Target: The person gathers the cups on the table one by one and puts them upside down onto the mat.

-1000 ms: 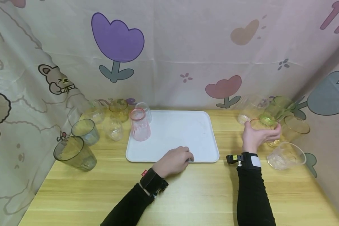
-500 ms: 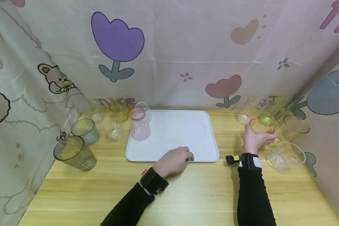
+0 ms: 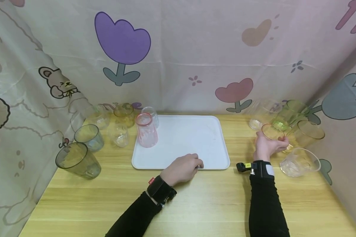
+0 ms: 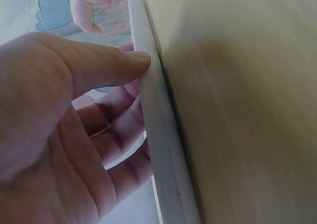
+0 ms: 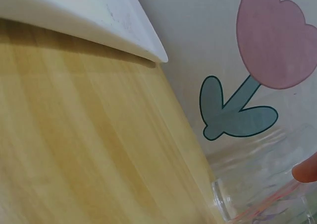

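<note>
My left hand (image 3: 184, 168) is at the front edge of the white tray (image 3: 195, 138). In the left wrist view its thumb lies against the tray's rim (image 4: 166, 135), with the curled fingers on the inner side. Over on the right, my right hand (image 3: 268, 144) grips a drinking glass (image 3: 273, 132) with a reddish-amber rim; its lower part is hidden by the hand. Only a fingertip (image 5: 306, 170) of that hand shows in the right wrist view, by a reddish rim. An upside-down pink glass (image 3: 147, 131) stands on the tray's left end.
Close around the right hand stand a green glass (image 3: 292, 113), an amber glass (image 3: 310, 133), a clear glass (image 3: 299, 163) and another clear glass (image 3: 256, 123). Several more glasses, including a grey one (image 3: 80, 161), stand left of the tray. A printed cloth (image 3: 178, 42) hangs behind.
The right hand's fingers have drawn in around the reddish-amber-rimmed glass, whose rim shows more plainly now. My left hand and the tray have stayed in place.
</note>
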`<state>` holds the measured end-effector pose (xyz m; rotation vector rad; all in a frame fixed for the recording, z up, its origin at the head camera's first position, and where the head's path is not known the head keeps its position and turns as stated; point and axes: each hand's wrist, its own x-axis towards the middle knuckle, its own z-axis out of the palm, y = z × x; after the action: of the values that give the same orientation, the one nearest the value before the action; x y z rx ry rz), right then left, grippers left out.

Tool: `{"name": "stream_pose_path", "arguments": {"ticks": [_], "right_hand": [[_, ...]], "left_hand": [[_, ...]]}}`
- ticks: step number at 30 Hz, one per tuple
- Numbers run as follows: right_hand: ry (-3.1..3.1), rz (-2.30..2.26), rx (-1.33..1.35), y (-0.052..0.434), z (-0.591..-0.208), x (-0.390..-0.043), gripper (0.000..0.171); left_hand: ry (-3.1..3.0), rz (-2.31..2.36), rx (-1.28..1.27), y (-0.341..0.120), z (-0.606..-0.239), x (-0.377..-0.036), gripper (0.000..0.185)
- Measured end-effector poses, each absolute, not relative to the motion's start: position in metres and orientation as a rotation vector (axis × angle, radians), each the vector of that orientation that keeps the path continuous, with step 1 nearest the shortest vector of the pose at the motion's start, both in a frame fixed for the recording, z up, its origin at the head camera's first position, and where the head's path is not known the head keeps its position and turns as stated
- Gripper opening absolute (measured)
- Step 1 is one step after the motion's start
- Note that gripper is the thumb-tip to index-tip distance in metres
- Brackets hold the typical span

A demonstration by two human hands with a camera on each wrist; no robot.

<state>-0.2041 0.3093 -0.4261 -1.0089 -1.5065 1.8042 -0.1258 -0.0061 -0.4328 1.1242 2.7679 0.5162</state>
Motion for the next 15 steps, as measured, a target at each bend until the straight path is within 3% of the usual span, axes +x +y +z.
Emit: {"name": "stream_pose_path", "arguments": {"ticks": [15], "right_hand": [[-1.470,1.857,-0.984,0.3096,-0.4265,-0.2037,0.097]], "left_hand": [[2.771,0.513,1.133,-0.0064,-0.4325,-0.1249,0.028]]}}
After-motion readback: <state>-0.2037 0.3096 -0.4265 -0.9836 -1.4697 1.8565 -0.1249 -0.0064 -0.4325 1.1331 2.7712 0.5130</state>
